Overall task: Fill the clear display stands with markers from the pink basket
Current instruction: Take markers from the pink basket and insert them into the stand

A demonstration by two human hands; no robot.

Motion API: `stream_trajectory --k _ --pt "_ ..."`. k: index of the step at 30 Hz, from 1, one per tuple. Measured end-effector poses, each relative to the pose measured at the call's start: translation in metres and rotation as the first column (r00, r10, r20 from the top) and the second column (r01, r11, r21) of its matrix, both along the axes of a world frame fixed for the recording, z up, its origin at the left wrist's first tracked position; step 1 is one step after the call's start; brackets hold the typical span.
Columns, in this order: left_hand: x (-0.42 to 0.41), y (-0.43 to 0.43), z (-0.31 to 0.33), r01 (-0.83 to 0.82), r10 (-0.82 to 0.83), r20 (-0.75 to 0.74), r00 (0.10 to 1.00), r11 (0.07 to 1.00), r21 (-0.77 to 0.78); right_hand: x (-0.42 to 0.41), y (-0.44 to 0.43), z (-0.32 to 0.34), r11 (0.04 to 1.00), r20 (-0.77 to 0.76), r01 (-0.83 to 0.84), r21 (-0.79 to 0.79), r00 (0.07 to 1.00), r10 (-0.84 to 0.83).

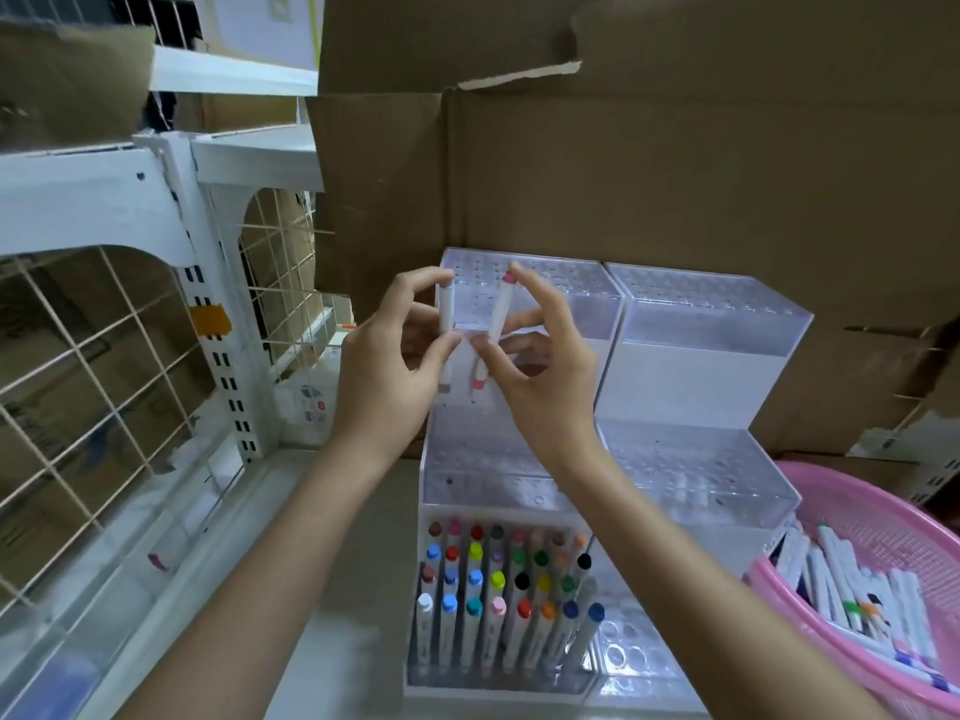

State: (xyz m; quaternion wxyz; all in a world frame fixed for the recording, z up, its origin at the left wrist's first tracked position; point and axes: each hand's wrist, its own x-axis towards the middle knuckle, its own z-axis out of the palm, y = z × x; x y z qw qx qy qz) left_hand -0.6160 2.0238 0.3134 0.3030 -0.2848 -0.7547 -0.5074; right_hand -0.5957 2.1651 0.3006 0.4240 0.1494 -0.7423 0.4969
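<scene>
Markers in both hands above stepped clear stands, left hand (395,356) pinching grey-capped marker (445,324) upright, right hand (540,356) pinching pink-capped marker (493,330) tilted, left stand (498,459) front tier full, pink basket (878,517) of markers at right.

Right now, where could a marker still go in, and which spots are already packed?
Free: the middle tier and top tier of the left stand, and the whole right stand. Crowded: the left stand's front tier, nearly full of capped markers. The pink basket is heaped. Left hand and right hand each hold a marker.
</scene>
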Motion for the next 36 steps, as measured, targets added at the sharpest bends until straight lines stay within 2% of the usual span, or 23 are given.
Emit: stream_trajectory --k 6,10,13,19,23,36 --pt "-0.003 -0.006 -0.007 -0.001 0.001 -0.008 1.0 1.0 -0.024 -0.003 -0.002 -0.002 0.995 0.044 -0.015 0.103 0.999 0.01" --pt "-0.005 -0.008 -0.011 -0.018 0.016 -0.028 0.999 0.998 -0.052 -0.005 -0.003 -0.004 0.988 0.001 -0.006 0.157 1.0 0.006" --pt "-0.005 -0.006 -0.016 -0.076 0.064 -0.096 0.993 0.99 -0.122 -0.008 -0.004 -0.007 0.984 0.021 -0.039 0.171 0.999 0.036" --pt "-0.005 -0.007 -0.019 -0.07 0.055 -0.116 0.992 0.989 -0.127 -0.01 -0.005 -0.009 0.979 0.02 -0.012 0.204 1.0 0.008" --pt "-0.006 -0.006 -0.019 -0.034 0.023 -0.086 0.996 0.99 -0.138 -0.009 -0.005 -0.01 0.968 -0.059 0.053 0.246 0.997 -0.04" --pt "0.0 -0.003 -0.031 -0.053 0.063 0.038 0.997 0.975 -0.215 -0.003 -0.004 -0.008 0.97 0.031 0.061 0.234 0.997 -0.07"
